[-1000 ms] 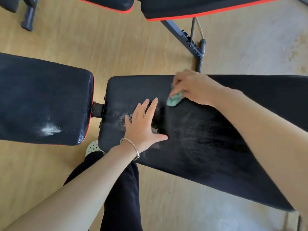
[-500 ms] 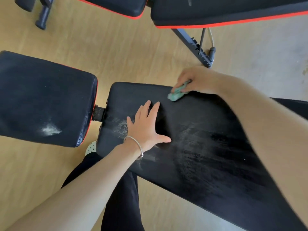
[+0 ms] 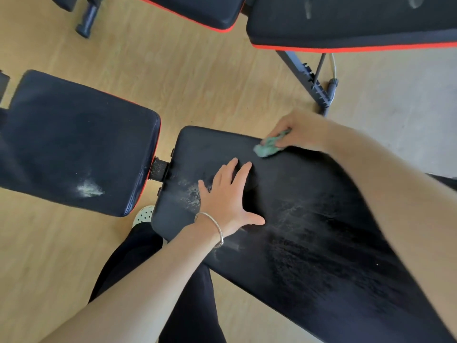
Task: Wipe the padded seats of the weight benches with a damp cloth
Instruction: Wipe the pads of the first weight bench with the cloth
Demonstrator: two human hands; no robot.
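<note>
A long black padded bench pad [image 3: 321,243] runs from the middle to the lower right, streaked with wet marks and white dust near its left end. My left hand [image 3: 227,196] lies flat on it, fingers spread, a bracelet on the wrist. My right hand [image 3: 299,131] grips a crumpled green cloth [image 3: 268,147] and presses it on the pad's far edge. The black seat pad [image 3: 74,144] of the same bench lies at the left, with a white dust smear near its front.
A second bench with black pads and orange trim [image 3: 346,23] stands at the top, its dark metal frame [image 3: 309,78] slanting down toward my right hand. My dark trouser leg [image 3: 153,268] and white shoe [image 3: 143,215] stand beside the pad on the wooden floor.
My right hand has slid the cloth from the middle of the pad up to its far edge. The left hand has stayed flat in place; the view has shifted.
</note>
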